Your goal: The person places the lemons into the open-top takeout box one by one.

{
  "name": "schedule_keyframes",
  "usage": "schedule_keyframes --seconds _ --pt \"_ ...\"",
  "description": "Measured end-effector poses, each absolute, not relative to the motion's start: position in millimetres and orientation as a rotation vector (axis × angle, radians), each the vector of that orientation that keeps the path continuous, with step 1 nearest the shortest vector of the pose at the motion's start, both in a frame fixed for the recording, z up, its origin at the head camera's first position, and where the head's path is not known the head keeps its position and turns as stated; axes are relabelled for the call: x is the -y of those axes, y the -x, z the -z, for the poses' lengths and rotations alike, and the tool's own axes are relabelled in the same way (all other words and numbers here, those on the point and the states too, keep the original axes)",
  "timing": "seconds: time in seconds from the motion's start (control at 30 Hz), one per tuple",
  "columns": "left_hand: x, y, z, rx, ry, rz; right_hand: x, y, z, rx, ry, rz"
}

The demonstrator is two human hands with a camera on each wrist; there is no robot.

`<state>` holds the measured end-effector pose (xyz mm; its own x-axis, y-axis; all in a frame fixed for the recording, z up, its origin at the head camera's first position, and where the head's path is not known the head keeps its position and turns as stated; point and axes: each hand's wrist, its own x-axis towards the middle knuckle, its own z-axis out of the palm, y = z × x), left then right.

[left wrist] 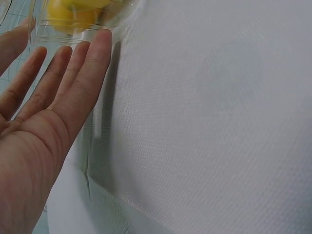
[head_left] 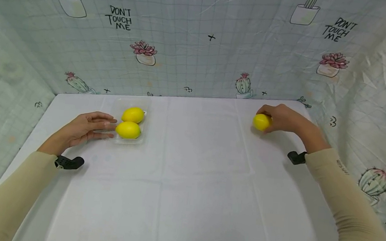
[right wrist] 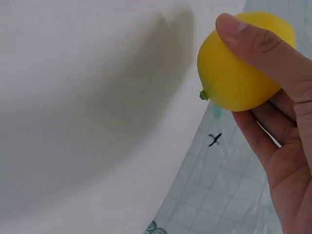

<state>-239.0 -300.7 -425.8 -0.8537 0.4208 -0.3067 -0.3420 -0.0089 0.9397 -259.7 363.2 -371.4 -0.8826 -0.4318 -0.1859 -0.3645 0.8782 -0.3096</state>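
At the back right of the table my right hand (head_left: pixel 281 118) grips a yellow lemon (head_left: pixel 261 122) between thumb and fingers. In the right wrist view the lemon (right wrist: pixel 239 73) shows a small green stem tip, and the thumb lies across its side. On the left, a clear plastic tray (head_left: pixel 130 142) bears two lemons, one lemon (head_left: pixel 133 114) behind the other lemon (head_left: pixel 128 130). My left hand (head_left: pixel 87 128) is at the tray's left side, its fingers extended. In the left wrist view those fingertips reach the clear tray wall (left wrist: pixel 63 38); firm contact is hard to tell.
A white cloth covers the table (head_left: pixel 200 184). Behind it and along both sides hangs a printed curtain (head_left: pixel 193 50) with cactus drawings. Each wrist wears a black strap-like device, such as the left device (head_left: pixel 70 162) and the right device (head_left: pixel 296 157).
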Motion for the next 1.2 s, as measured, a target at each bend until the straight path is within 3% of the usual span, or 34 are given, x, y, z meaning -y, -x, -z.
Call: schedule_keyframes --seconds 0.73,1.2 --pt "300.6 239.5 426.7 -1.791 -0.058 -1.873 -295.8 251.6 361.4 -2.844 1.036 0.506" --pt "298.3 238.9 425.7 -1.831 -0.057 -1.874 -260.3 246.5 352.0 -2.847 1.069 0.691"
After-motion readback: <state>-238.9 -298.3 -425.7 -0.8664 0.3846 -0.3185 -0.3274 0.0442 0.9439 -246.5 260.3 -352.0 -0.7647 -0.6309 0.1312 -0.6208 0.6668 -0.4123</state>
